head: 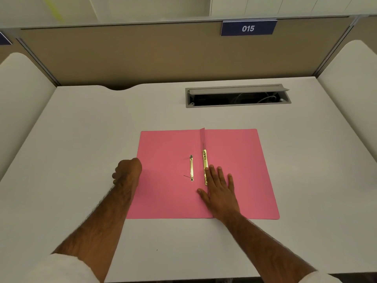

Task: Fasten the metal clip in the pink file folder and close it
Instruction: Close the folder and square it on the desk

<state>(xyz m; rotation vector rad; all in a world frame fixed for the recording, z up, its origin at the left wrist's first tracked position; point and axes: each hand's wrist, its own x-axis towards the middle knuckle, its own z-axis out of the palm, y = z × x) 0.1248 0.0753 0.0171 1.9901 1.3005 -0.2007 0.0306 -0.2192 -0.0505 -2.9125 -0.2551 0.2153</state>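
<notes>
- Left hand (128, 173), left of centre frame: fingers curled under at the edge of the pink folder (169, 180); whether they grip that edge cannot be told.
- Right hand (219, 186) covers the lower end of the gold clip bar (205, 166) by the fold.
- Both sleeves cut off by bottom edge.
- Cable hatch (237, 96), upper right: interior dark, contents indistinct.
- Blue sign (5, 38), left edge: cropped, unreadable.
- Yellow streak (54, 8), upper left: blurred.

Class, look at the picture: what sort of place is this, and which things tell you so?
Probably an office or study cubicle: a numbered sign reading 015 on the partition, and a cable hatch in the white desk.
</notes>
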